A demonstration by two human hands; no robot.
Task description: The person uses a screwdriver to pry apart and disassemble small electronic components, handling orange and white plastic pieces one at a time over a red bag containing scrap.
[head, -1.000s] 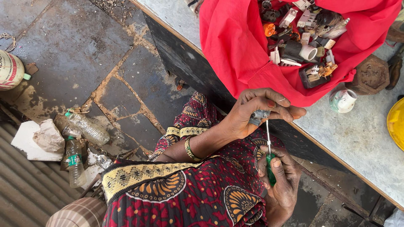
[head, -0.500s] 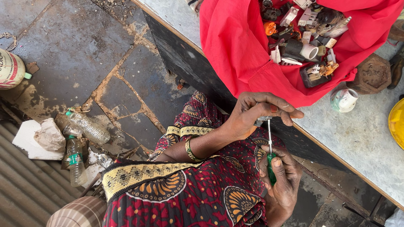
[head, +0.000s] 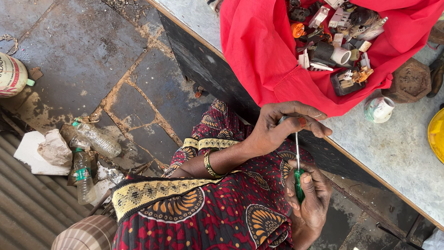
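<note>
I'm driving the screwdriver [head: 299, 178] with my right hand [head: 307, 199] fisted on its green handle, tip up into a small part [head: 283, 120] — mostly hidden in my closed left hand [head: 282, 127], just below the table [head: 370, 153] edge. Unscrewing, I judge — next needs steady twist, firm pinch.

A bright red cloth [head: 273, 55] lies on the far part of the pale grey, speckled worktop [head: 397, 157], holding small parts in white, black, orange and tan. The screwdriver [head: 299, 173] has a translucent green handle and a silvery shaft. The garment [head: 208, 217] is dark red with black and orange fan motifs and a yellow patterned border. A gold bangle [head: 210, 164] circles one wrist. At the right edge sits a yellow rim [head: 436, 134]. The floor [head: 92, 51] is grey stone, stained brown along its joints.
</note>
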